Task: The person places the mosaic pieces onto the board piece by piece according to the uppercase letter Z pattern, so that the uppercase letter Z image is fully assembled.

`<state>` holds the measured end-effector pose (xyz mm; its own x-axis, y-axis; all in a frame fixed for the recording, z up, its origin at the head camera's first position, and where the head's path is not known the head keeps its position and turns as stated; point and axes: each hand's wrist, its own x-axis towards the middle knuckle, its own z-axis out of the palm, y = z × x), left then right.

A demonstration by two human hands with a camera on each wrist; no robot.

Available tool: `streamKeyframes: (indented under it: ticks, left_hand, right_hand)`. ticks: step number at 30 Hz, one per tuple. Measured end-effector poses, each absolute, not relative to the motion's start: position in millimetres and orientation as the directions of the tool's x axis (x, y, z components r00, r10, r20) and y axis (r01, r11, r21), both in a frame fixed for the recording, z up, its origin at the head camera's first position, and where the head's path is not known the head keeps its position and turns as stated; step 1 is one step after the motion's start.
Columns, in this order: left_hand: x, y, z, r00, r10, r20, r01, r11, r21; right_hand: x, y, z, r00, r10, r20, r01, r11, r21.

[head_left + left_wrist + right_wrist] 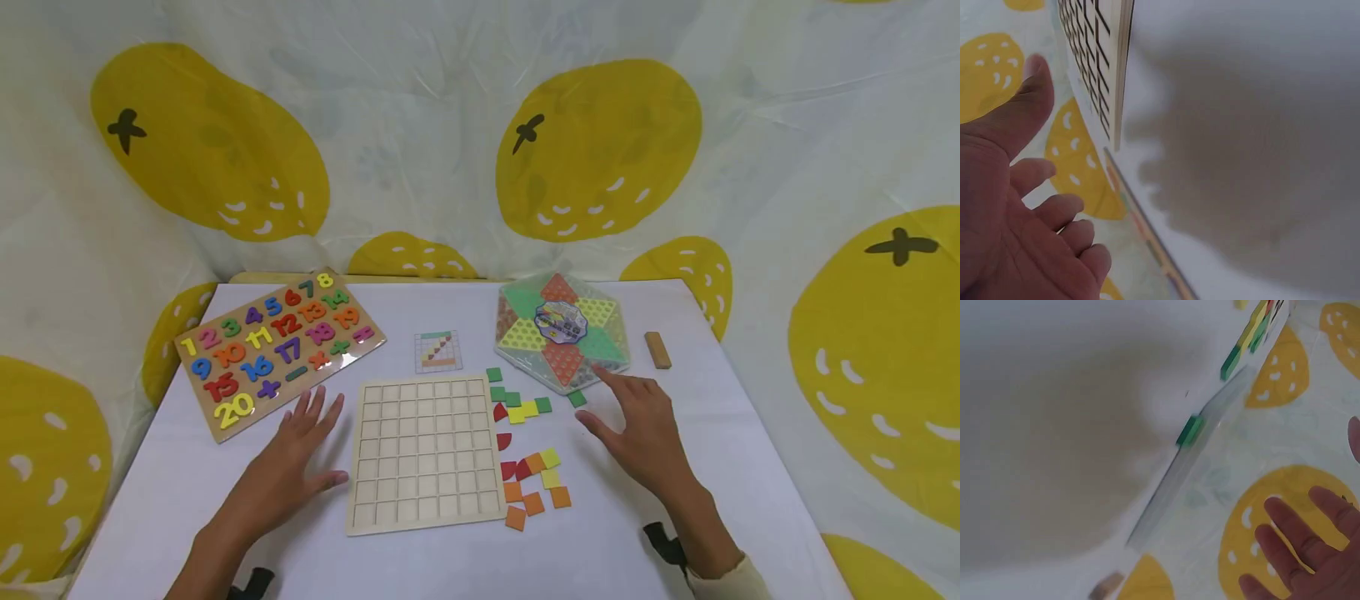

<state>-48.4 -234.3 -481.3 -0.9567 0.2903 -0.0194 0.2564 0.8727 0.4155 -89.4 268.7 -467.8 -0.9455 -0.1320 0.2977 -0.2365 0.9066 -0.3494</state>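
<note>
Wooden grid board [427, 454] lies between left hand [279, 468] and right hand [648, 429], probably so both reach it; fingers spread loosely, grasping nothing. Toward the right fingers lie 5 orange tiles [533, 503], 4 red tiles [504, 442], 4 yellow tiles [551, 478], 5 green tiles [512, 399]. Beyond the left fingertips: 1 number puzzle [277, 348]; beyond the right: 1 hexagonal game [562, 323].

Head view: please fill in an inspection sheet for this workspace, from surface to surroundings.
Surface: white-covered table, lying fairly smooth
Job's things: grid board, cells empty; coloured tiles along its right side; pattern card behind it
Clutter: number board at left; game box behind the tiles; wooden block farther right
Hands: left hand and right hand open, holding nothing
Cables: none clearly made out; dark fittings by the wrists
Surroundings: fruit-print curtain
</note>
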Motion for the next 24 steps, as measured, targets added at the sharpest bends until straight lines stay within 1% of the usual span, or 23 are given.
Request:
streamKeyframes:
  ticks: [5,8,13,17,21,24]
  left_hand:
    - [-43.3,-226.1,-497.6,-0.947,0.298,-0.117,0.205,0.844,0.495]
    - [-41.8,-223.2,-504.3,-0.940,0.295,-0.170,0.169,0.839,0.517]
    - [-40.9,-220.5,-508.9,-0.929,0.297,-0.219,0.139,0.832,0.537]
    - [-41.1,-218.8,-507.2,-0.927,0.283,-0.247,0.114,0.839,0.533]
    - [-40.4,-217.9,-505.7,-0.930,0.272,-0.248,0.106,0.843,0.528]
    - [-39.7,-217.3,-506.4,-0.933,0.266,-0.242,0.104,0.844,0.526]
  right_hand:
    - [-102.4,245.2,-472.3,-0.963,-0.157,0.221,-0.251,0.823,-0.509]
    - [-113.5,229.4,-474.6,-0.963,-0.190,0.191,-0.265,0.792,-0.549]
    - [-137.2,202.8,-478.2,-0.957,-0.243,0.160,-0.291,0.771,-0.566]
    - [-157.0,183.8,-482.6,-0.961,-0.259,0.096,-0.266,0.776,-0.572]
    - [-173.9,168.1,-489.1,-0.964,-0.261,0.047,-0.243,0.802,-0.546]
    - [-183.8,159.4,-494.0,-0.961,-0.275,0.036,-0.256,0.825,-0.504]
